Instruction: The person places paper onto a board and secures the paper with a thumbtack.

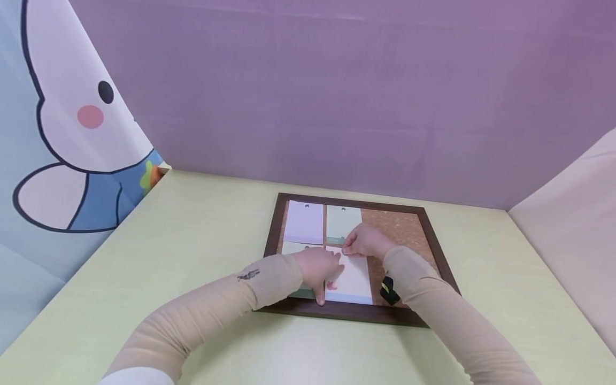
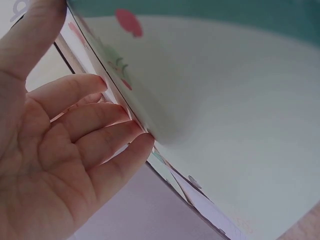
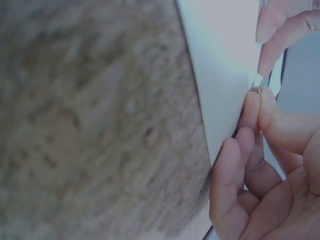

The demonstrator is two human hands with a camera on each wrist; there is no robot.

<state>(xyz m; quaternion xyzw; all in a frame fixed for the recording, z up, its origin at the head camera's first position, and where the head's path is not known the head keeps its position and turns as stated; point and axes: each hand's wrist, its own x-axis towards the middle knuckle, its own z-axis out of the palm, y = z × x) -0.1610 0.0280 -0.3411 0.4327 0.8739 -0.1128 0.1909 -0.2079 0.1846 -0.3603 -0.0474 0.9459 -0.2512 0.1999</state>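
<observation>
A cork board [image 1: 399, 227] in a dark wooden frame lies flat on the table. A purple sheet [image 1: 303, 219] and a pale green sheet [image 1: 344, 219] are tacked along its upper part. Below them lie a white sheet with a pale blue lower band [image 1: 353, 280] and another sheet [image 2: 240, 115], partly covered by my left hand. My left hand [image 1: 317, 267] rests on the lower sheets, fingers extended. At the top of the blue-banded sheet, my right hand [image 1: 368, 240] pinches a small thumbtack between thumb and forefinger, mostly hidden by the fingertips [image 3: 267, 100].
A black object with a yellow mark [image 1: 389, 291] shows beside the right forearm. Pale yellow tabletop [image 1: 212, 224] surrounds the board. A purple cloth [image 1: 308, 96] hangs behind, with a cartoon-printed cloth [image 1: 62, 133] on the left and a pale cloth [image 1: 572, 214] on the right.
</observation>
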